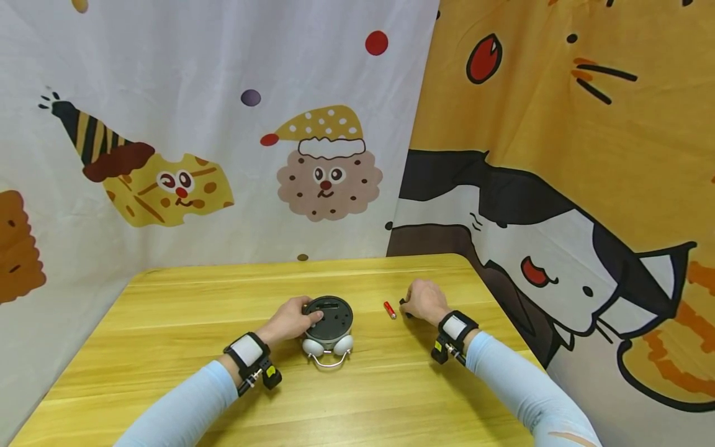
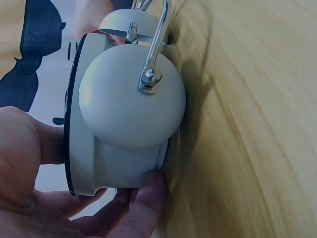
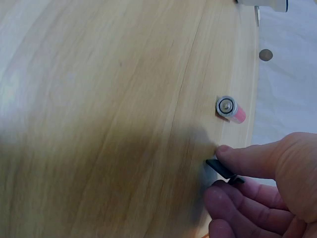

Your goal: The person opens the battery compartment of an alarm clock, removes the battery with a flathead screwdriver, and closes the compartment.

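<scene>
A white twin-bell alarm clock lies face down on the table, its black back up and its bells and wire handle toward me. My left hand grips its left side, thumb over the back and fingers around the body, as the left wrist view shows beside a white bell. An open slot shows in the clock's back. To the right, my right hand pinches a small black plastic cover between thumb and fingers, close over the table. A red battery lies between clock and right hand.
The wooden table carries these things. Behind it hangs a white curtain with cartoon prints, and an orange one on the right runs along the table's right edge.
</scene>
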The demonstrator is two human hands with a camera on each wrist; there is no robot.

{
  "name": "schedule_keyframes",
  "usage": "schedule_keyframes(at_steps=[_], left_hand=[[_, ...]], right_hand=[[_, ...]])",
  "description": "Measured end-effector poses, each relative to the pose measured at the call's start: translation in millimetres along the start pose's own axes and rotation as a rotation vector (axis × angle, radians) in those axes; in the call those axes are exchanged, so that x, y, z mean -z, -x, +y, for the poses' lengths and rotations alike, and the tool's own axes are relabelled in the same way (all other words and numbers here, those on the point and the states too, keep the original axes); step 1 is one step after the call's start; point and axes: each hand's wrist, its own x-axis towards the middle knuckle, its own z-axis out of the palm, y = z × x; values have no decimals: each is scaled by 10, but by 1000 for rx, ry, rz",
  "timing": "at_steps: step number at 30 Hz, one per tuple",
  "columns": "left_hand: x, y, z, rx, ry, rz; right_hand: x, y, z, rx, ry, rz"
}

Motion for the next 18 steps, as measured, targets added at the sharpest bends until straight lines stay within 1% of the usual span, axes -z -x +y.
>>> schedule_keyframes(at_steps=[7,14,18], left_hand=[[3,-1,8,3,-10,-2],[11,-24,-6,5,-19,5],[14,-10,-9,5,-15,-2]], right_hand=[[8,16,-15,28,-28,44],[96,24,-92,48,-48,115],[149,39,-132,65,-73,120]])
